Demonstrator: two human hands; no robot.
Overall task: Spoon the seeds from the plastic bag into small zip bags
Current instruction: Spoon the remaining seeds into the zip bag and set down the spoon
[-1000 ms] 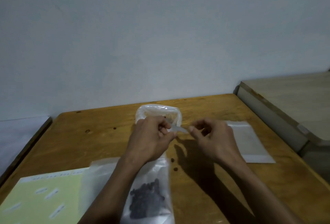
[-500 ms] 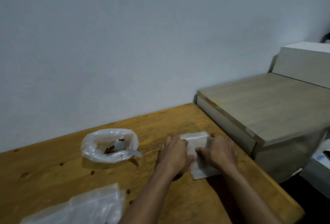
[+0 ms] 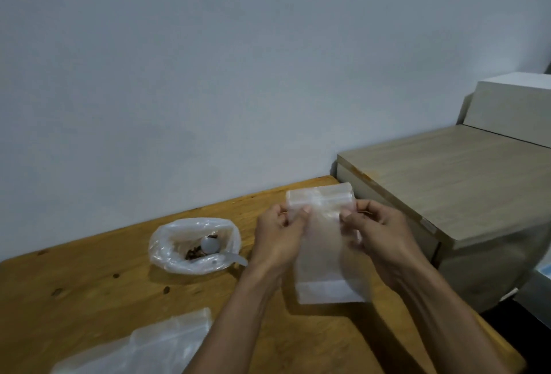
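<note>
Both hands pinch zip bag [image 3: 325,254] top | left hand [image 3: 278,239] | right hand [image 3: 378,233] | bag between them

No text, label, brand, number or sign can be read anywhere in the view.
</note>
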